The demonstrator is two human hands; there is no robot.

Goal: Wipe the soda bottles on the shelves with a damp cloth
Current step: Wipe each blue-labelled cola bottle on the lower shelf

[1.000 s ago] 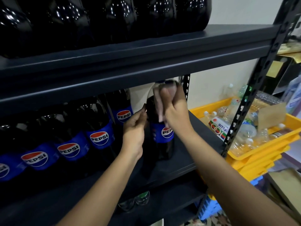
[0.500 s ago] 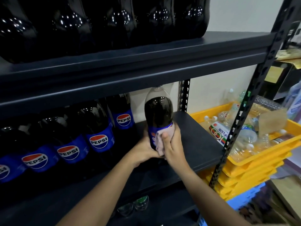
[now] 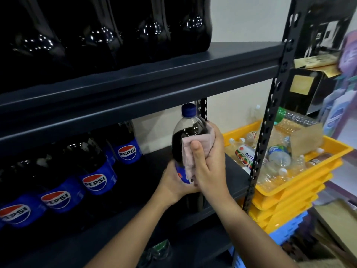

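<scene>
item: soda bottle [image 3: 186, 136], blue cap, dark cola, frame centre, standing at the front edge of the middle shelf [image 3: 228, 171], clear of its row.
l hand [image 3: 173, 182]: fingers curled round the label band, holding it steady.
r hand [image 3: 210, 163]: fingers and thumb clamped over a pink cloth [image 3: 195, 149], pressed on the bottle's shoulder, right side.
step, as i read it: mid-wipe on this one, upper body. next move prob calls for running the cloth down over the label & base, l hand turning the bottle, then setting it back in the row.
count: 1 in hand; 4 pepsi labels showing lower left [image 3: 94, 182], more behind, can't count; approx 4 bottle bases on the top shelf [image 3: 146, 33], edge cut off. yellow trays [image 3: 301, 182] stacked at right, loose small bottles inside, too jumbled to count.
</scene>
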